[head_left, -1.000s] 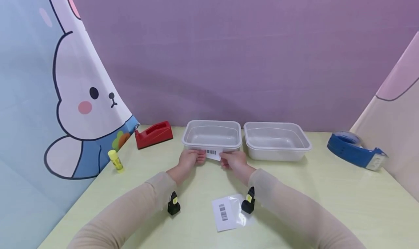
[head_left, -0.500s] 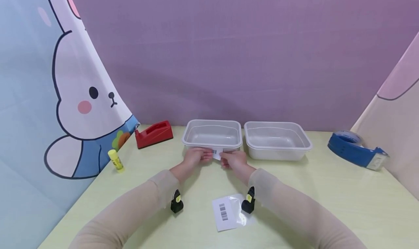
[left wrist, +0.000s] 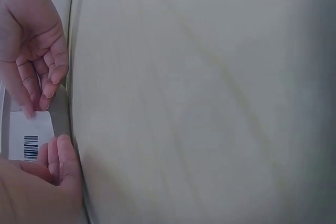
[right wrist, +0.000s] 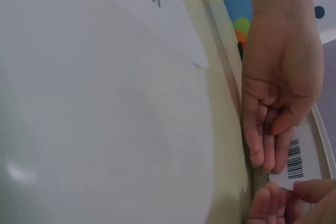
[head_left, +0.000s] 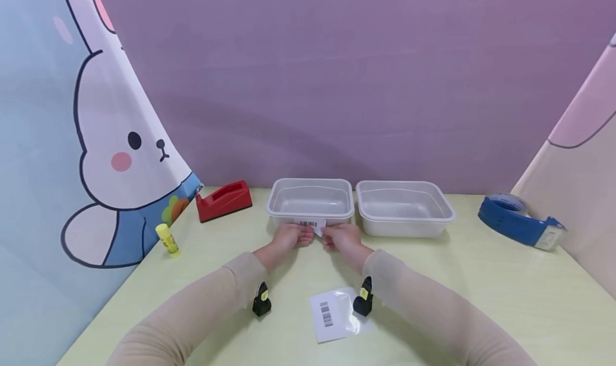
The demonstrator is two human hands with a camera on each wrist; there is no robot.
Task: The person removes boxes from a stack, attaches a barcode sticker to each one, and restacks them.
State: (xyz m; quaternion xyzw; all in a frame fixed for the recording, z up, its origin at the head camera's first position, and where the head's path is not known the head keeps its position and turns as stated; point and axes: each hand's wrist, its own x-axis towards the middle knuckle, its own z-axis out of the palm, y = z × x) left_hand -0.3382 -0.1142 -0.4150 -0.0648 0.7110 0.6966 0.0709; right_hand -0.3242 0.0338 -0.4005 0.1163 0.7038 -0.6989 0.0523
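A white barcode label [head_left: 318,225] lies against the front wall of the left white plastic container [head_left: 310,216], its right corner standing away from the wall. My right hand [head_left: 344,236] pinches that corner between thumb and fingers. My left hand [head_left: 291,235] is just below the label's left part; in the right wrist view the left hand [right wrist: 283,72] has its fingers fairly straight, fingertips touching the label's edge. The left wrist view shows the barcode label [left wrist: 31,132] between both hands.
A second white container [head_left: 406,224] stands just right of the first. Nearer me lies another barcode label [head_left: 328,317] on clear backing film [head_left: 350,307]. A red tape dispenser [head_left: 223,201] and yellow glue stick [head_left: 167,240] are at left, a blue tape dispenser [head_left: 520,220] at right.
My left hand slid right over the label, covering much of the barcode, then dropped slightly, so the barcode shows again. My right hand stays at the label's right corner.
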